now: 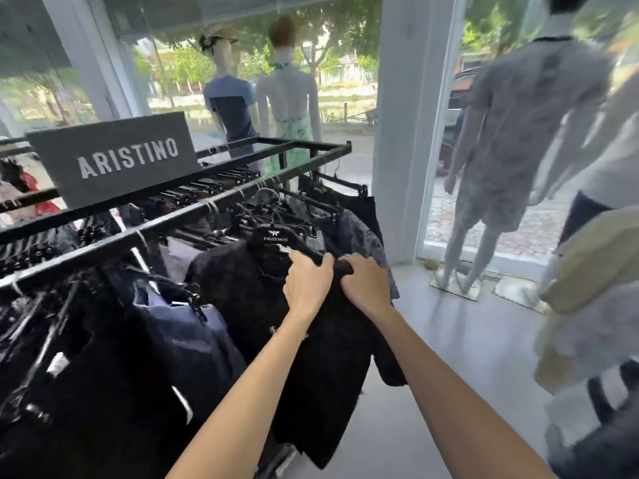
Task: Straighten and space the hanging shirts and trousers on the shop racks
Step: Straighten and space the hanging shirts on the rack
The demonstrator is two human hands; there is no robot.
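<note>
Gripped at its shoulder by the left hand [307,284] and right hand [367,284], the black shirt [249,295] is being straightened at the rack [179,216] end; crowded garments [166,333] alongside are seemingly awaiting spacing.

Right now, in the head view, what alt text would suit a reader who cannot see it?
The left hand and right hand grip the shoulder of a black shirt hanging on a crowded dark rack. A grey ARISTINO sign sits on the rack, and dressed mannequins stand at the shop window behind.
</note>
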